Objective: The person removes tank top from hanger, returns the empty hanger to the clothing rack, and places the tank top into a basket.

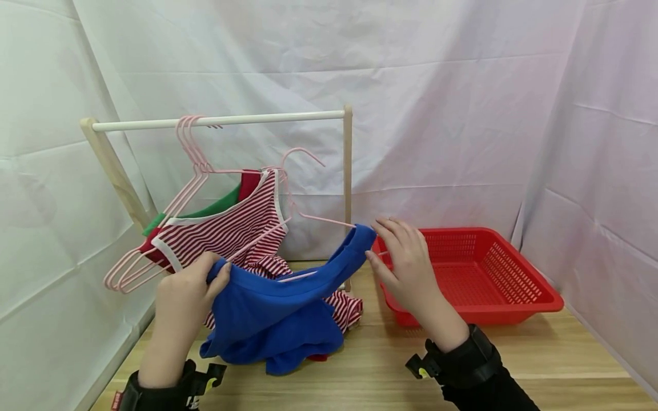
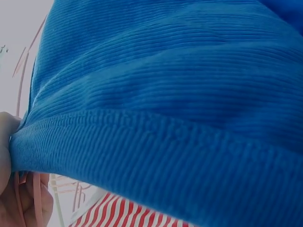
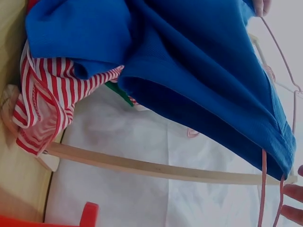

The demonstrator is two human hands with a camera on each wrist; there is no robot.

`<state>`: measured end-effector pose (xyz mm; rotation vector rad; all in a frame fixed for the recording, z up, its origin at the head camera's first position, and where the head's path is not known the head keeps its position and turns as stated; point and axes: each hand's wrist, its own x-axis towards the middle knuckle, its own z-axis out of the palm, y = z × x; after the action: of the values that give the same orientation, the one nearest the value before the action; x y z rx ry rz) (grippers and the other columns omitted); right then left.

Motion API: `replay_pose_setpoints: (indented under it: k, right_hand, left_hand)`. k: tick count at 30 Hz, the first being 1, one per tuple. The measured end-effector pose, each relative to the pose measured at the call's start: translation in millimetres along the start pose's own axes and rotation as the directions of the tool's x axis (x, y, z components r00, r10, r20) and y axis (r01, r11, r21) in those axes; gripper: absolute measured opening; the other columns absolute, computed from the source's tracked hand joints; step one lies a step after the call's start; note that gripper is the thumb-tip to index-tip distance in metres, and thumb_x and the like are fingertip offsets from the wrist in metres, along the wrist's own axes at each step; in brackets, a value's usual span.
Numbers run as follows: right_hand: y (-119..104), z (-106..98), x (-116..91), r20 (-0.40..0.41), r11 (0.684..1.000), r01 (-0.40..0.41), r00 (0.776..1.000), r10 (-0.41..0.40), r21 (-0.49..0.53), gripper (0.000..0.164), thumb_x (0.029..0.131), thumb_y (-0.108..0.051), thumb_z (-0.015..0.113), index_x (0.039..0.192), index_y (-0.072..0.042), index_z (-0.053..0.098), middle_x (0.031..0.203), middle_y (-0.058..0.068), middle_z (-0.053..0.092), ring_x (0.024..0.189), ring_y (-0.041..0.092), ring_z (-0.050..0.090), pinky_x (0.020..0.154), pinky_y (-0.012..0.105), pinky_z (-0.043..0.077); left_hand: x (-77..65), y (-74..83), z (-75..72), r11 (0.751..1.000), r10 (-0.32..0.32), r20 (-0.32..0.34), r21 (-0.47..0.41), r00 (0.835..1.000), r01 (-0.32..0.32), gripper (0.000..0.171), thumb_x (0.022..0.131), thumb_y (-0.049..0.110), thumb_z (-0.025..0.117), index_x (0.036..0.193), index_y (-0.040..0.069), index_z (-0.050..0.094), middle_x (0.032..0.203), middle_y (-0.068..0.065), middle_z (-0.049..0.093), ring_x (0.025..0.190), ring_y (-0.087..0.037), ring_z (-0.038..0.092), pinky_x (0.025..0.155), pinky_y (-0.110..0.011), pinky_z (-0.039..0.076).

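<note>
A blue ribbed top [image 1: 277, 311] is stretched between my two hands on a pink hanger [image 1: 329, 219], whose hook points up and is off the rail. My left hand [image 1: 187, 294] pinches one shoulder of the top together with the hanger's arm. The same ribbed edge fills most of the left wrist view, with my left fingers [image 2: 40, 203] at its corner. At the other shoulder is my right hand [image 1: 408, 265], thumb and fingers spread beside the cloth. In the right wrist view, the hanger's end sticks out of the top next to my right fingers [image 3: 294, 203].
Behind, a rack with a white rail [image 1: 277, 118] and wooden posts carries several pink hangers with a red-and-white striped top [image 1: 221, 234] and green and red clothes. A red plastic basket [image 1: 506, 311] stands on the wooden table [image 1: 370, 382] at right.
</note>
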<state>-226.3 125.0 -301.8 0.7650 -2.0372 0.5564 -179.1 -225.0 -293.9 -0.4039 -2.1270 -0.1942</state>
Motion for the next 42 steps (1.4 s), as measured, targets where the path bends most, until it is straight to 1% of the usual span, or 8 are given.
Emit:
replay_pose_setpoints:
  k: [7, 11, 16, 21, 28, 35, 39, 42]
  right_hand:
    - [3.6, -4.7, -2.1, 0.026, 0.999, -0.028, 0.999, 0.028, 0.024, 0.036, 0.085, -0.020, 0.060, 0.118, -0.005, 0.057, 0.106, 0.007, 0.060, 0.091, 0.020, 0.051, 0.076, 0.039, 0.042]
    - [5.3, -5.2, -4.0, 0.047, 0.999, -0.029, 0.998, 0.028, 0.018, 0.034, 0.084, -0.018, 0.062, 0.116, -0.006, 0.058, 0.096, 0.005, 0.061, 0.081, 0.016, 0.049, 0.069, 0.033, 0.043]
    - [7.6, -3.3, -6.6, 0.061, 1.000, -0.031, 0.998, 0.031, -0.005, 0.027, 0.085, -0.015, 0.061, 0.110, -0.004, 0.059, 0.085, 0.004, 0.059, 0.074, 0.015, 0.046, 0.063, 0.030, 0.042]
    - [9.7, -0.1, -7.7, 0.064, 1.000, -0.014, 0.998, 0.014, -0.009, 0.024, 0.085, -0.012, 0.060, 0.107, -0.002, 0.060, 0.085, 0.006, 0.059, 0.075, 0.016, 0.048, 0.066, 0.031, 0.044]
    - [2.3, 4.6, -4.4, 0.065, 0.999, 0.052, 0.997, -0.051, -0.009, 0.022, 0.084, -0.011, 0.062, 0.104, 0.000, 0.060, 0.081, 0.006, 0.058, 0.070, 0.016, 0.048, 0.064, 0.029, 0.043]
    - [-6.2, 2.7, -1.2, 0.074, 1.000, 0.013, 0.997, -0.013, 0.002, 0.023, 0.086, -0.013, 0.059, 0.107, -0.002, 0.060, 0.083, 0.006, 0.059, 0.073, 0.016, 0.049, 0.067, 0.030, 0.044]
    - [-8.6, 0.9, 0.3, 0.069, 1.000, -0.008, 0.998, 0.006, 0.022, 0.024, 0.088, -0.014, 0.057, 0.108, -0.002, 0.059, 0.087, 0.008, 0.060, 0.076, 0.018, 0.051, 0.070, 0.033, 0.045]
    - [-10.2, 0.4, 1.4, 0.062, 0.999, -0.023, 0.998, 0.021, 0.035, 0.024, 0.088, -0.014, 0.056, 0.109, -0.001, 0.059, 0.089, 0.008, 0.060, 0.078, 0.018, 0.052, 0.073, 0.034, 0.046]
  left_hand:
    - [3.7, 4.5, 0.7, 0.999, 0.042, 0.012, -0.027, 0.999, -0.041, 0.017, 0.079, 0.019, 0.065, 0.084, 0.004, 0.058, 0.049, 0.002, 0.042, 0.038, -0.005, 0.027, 0.035, -0.021, 0.021]
    - [5.9, 6.3, 2.1, 0.997, 0.064, 0.002, -0.037, 0.998, -0.064, 0.017, 0.080, 0.020, 0.065, 0.082, 0.005, 0.058, 0.049, 0.001, 0.044, 0.038, -0.006, 0.028, 0.035, -0.022, 0.021]
    - [8.3, 9.3, 4.8, 0.994, 0.076, 0.046, -0.082, 0.996, -0.072, 0.015, 0.079, 0.018, 0.067, 0.083, 0.006, 0.059, 0.055, -0.001, 0.051, 0.041, -0.006, 0.034, 0.037, -0.023, 0.029]
    - [9.8, 15.0, 9.5, 0.990, 0.095, 0.088, -0.111, 0.992, -0.085, 0.014, 0.080, 0.020, 0.067, 0.084, 0.009, 0.059, 0.061, 0.000, 0.056, 0.044, -0.006, 0.041, 0.041, -0.025, 0.036]
    - [11.8, 27.9, 19.0, 0.982, 0.166, 0.059, -0.102, 0.984, -0.160, 0.016, 0.079, 0.023, 0.067, 0.082, 0.009, 0.059, 0.054, 0.004, 0.049, 0.041, -0.004, 0.035, 0.038, -0.021, 0.027]
    - [13.5, 38.2, 25.9, 0.972, 0.219, 0.044, -0.102, 0.975, -0.214, 0.020, 0.084, 0.028, 0.061, 0.080, 0.010, 0.055, 0.049, 0.006, 0.037, 0.038, -0.006, 0.031, 0.037, -0.021, 0.020]
    - [14.9, 43.6, 28.8, 0.969, 0.232, 0.028, -0.096, 0.972, -0.228, 0.023, 0.087, 0.033, 0.057, 0.080, 0.011, 0.053, 0.048, 0.006, 0.036, 0.038, -0.006, 0.028, 0.037, -0.021, 0.018]
    - [15.8, 48.0, 31.2, 0.967, 0.241, 0.010, -0.089, 0.970, -0.239, 0.023, 0.086, 0.033, 0.057, 0.081, 0.010, 0.055, 0.049, 0.004, 0.042, 0.037, -0.007, 0.031, 0.035, -0.021, 0.019]
